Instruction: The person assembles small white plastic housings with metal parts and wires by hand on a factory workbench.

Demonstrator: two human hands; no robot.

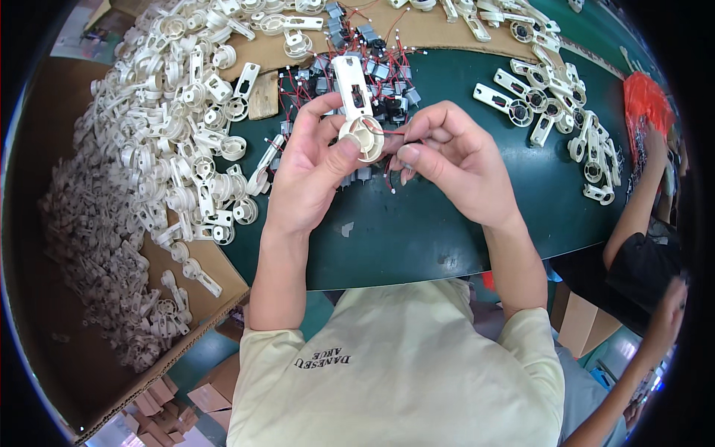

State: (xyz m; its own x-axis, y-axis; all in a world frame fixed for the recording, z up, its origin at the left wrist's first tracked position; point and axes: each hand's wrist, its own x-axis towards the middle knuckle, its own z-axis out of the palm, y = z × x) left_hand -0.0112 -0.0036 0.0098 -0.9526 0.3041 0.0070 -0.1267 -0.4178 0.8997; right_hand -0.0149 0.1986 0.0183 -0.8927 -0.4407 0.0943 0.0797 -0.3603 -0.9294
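Observation:
My left hand (305,167) grips a white plastic housing (350,78), a long slotted arm ending in a round cup. The arm points away from me, and the thumb presses on the cup's rim. Thin red and dark wires (392,133) run from the cup toward my right hand (469,167), whose thumb and fingers pinch them. Just beyond and under my hands lies a heap of small grey motors (380,71) with red leads and white connectors. Whether a motor sits inside the held cup, I cannot tell.
Many similar white housings (167,112) pile up at the left, spilling into a cardboard box (201,261). A wood block (264,95) lies beside them. More housings (519,112) rest at the right of the green table (417,238). Another person's arm (640,190) reaches to a red bag (648,104).

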